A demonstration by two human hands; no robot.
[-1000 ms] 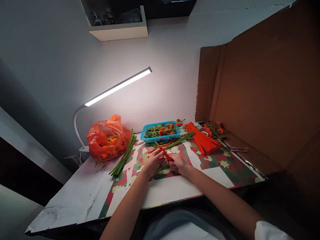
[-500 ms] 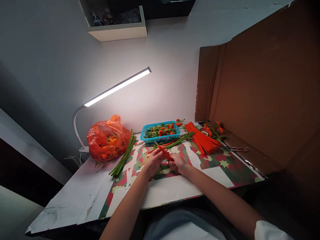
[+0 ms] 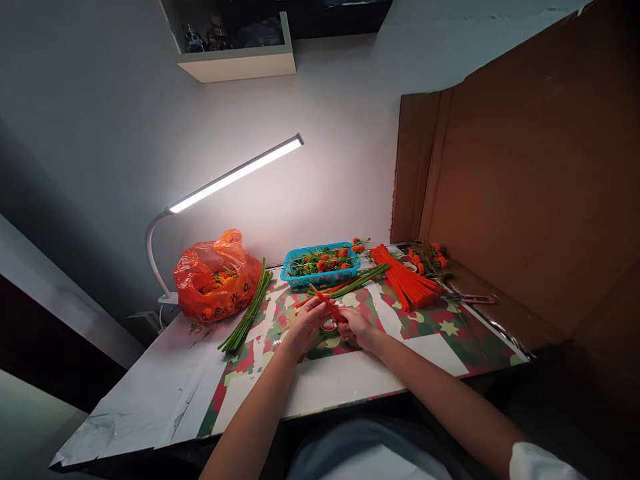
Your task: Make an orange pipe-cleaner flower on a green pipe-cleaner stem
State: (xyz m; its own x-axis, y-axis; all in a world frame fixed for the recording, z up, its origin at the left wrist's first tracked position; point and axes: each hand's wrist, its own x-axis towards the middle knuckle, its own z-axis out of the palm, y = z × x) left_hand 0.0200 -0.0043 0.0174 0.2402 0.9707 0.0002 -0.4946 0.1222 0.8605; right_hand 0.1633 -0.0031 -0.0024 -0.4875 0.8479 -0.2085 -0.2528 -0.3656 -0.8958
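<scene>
My left hand (image 3: 306, 321) and my right hand (image 3: 356, 327) meet over the patterned table cover (image 3: 440, 333), both closed on one orange pipe cleaner (image 3: 331, 308) wound round a thin stick. The stick's tip points up and away, toward the blue basket (image 3: 320, 265). My left fingers pinch its upper part, and my right fingers grip the lower part. What lies under my hands is hidden.
A blue basket of small orange flowers stands behind my hands. An orange plastic bag (image 3: 215, 277) and a bundle of green stems (image 3: 249, 308) lie to the left, and a pile of orange pipe cleaners (image 3: 406, 279) to the right. A desk lamp (image 3: 235, 175) arches overhead; a cardboard wall (image 3: 520, 180) closes the right side.
My fingers have shifted slightly on the orange pipe cleaner; both hands stay in the same place. Nothing else has moved.
</scene>
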